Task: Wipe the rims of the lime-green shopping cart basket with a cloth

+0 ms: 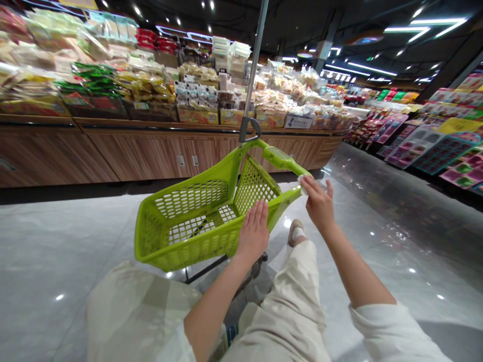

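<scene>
Supermarket aisle, polished tile floor [56, 251]. Ahead of the lime-green plastic shopping cart [181, 236], a wood-fronted display counter [151, 156] runs across the view, stacked with bagged and boxed snack foods [196, 85]. Right of the cart, further off, is a shelf run of pink and teal packaged goods [441, 151]. Cart has a tall metal pole [253, 65] rising from its far end and a green handle [281, 158] on the right side of the basket. Mesh floor of the basket shows; no goods seen on it. Below the cart: a beige shoe [296, 232] and cream trousers [290, 311]. Hands apart. Left hand [253, 231] lies flat, fingers spread, on the near rim of the cart. Right hand [320, 205] is raised at the rim near the handle end, fingers pinching a white tissue [303, 184], which sits at the green plastic. Can't tell how hard it's pressed. Status: tissue at that one spot; neither hand on the pole.
</scene>
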### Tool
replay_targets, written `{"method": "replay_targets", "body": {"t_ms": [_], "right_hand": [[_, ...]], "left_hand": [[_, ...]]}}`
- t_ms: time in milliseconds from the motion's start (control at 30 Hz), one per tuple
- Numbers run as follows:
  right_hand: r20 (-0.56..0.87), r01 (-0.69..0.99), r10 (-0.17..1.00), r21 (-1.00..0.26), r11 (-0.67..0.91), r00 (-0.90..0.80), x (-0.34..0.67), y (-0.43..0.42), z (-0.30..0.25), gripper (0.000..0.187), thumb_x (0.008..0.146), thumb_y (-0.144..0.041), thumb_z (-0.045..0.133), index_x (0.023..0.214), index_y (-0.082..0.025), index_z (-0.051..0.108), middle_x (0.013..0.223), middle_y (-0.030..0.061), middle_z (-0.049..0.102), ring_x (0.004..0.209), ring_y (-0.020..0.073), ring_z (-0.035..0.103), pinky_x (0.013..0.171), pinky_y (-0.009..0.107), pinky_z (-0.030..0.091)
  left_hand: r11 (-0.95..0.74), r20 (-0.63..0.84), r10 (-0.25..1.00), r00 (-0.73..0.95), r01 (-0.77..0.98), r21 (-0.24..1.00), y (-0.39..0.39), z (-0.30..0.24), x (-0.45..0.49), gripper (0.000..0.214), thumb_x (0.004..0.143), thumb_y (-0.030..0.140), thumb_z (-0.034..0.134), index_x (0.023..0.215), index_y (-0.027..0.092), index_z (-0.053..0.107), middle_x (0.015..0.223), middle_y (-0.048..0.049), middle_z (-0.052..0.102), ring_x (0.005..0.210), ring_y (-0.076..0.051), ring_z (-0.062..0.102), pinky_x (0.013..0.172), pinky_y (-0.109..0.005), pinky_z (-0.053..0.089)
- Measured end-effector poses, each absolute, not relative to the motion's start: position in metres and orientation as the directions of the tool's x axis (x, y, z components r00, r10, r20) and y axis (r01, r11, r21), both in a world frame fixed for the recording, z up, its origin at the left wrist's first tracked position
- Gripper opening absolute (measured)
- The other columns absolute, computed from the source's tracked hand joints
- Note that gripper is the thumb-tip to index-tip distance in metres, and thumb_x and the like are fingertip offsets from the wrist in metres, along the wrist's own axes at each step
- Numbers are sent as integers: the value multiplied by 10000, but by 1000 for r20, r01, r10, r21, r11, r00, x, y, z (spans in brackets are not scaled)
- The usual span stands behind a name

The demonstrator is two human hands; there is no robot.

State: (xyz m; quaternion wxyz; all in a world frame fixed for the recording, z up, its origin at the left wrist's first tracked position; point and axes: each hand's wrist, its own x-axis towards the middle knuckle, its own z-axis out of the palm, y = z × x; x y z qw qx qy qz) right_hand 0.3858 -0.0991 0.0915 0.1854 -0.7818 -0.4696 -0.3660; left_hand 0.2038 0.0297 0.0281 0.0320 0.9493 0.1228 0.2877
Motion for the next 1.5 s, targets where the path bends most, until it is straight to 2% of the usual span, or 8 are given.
{"method": "replay_targets", "body": {"t_ms": [100,267,433,600,800,1000,1167,1500], "right_hand": [[779,841,537,24,-540,323,394,-103,94,612,841,-4,365,1402,-200,513,1425,105,568,1338,217,522,1201,526,213],[640,925,751,168,-342,161,384,-104,95,641,850,1,363,1435,-233,479,1460,67,538,1361,170,493,1213,436,229],[750,819,548,15,-573,370,389,-104,98,660,829,2,368,1439,-226,473,1438,108,555,1336,234,522,1189,561,224],[605,937,784,177,-300,137,374,-98,91,665,844,9,351,1461,-218,450,1481,78,511,1389,179,458,1203,435,263],[750,811,545,20,-585,375,396,-107,100,644,830,5,360,1429,-197,485,1430,119,561,1339,232,520,1182,543,254],[597,942,795,194,-273,108,374,-99,92,632,851,5,345,1434,-199,477,1478,82,515,1379,160,469,1193,406,278],[699,872,649,74,-485,301,426,-107,114,579,823,10,366,1295,-228,601,1360,73,630,1296,221,562,1182,542,220],[629,962,768,115,-246,121,439,-108,127,393,779,-4,401,1017,-183,658,1198,83,707,1187,203,614,1115,442,393]], "left_hand": [[-964,549,266,792,230,136,29,27,205,763,891,199,427,1554,45,82,1631,-154,213,1521,-252,145,1228,-429,209],[-963,550,270,791,231,139,28,27,205,781,875,179,435,1555,48,74,1628,-160,221,1517,-251,164,1224,-429,218],[-964,540,265,799,238,122,28,28,205,766,892,194,420,1554,40,66,1630,-168,207,1521,-252,143,1225,-429,215],[-963,542,267,797,238,125,28,28,205,798,874,177,441,1554,41,45,1629,-177,205,1523,-249,131,1222,-441,228],[-964,534,266,803,234,128,27,29,205,763,883,194,436,1549,35,98,1628,-171,214,1518,-260,154,1229,-435,208],[-963,551,269,790,233,137,28,27,205,791,869,182,445,1553,44,71,1625,-173,220,1519,-256,153,1222,-445,229],[-967,538,253,805,229,111,30,26,204,761,891,195,421,1554,45,79,1634,-157,200,1523,-244,130,1230,-424,210],[-979,561,180,808,202,22,48,20,201,741,887,163,393,1559,77,93,1635,-113,223,1526,-192,113,1234,-389,212]]}}
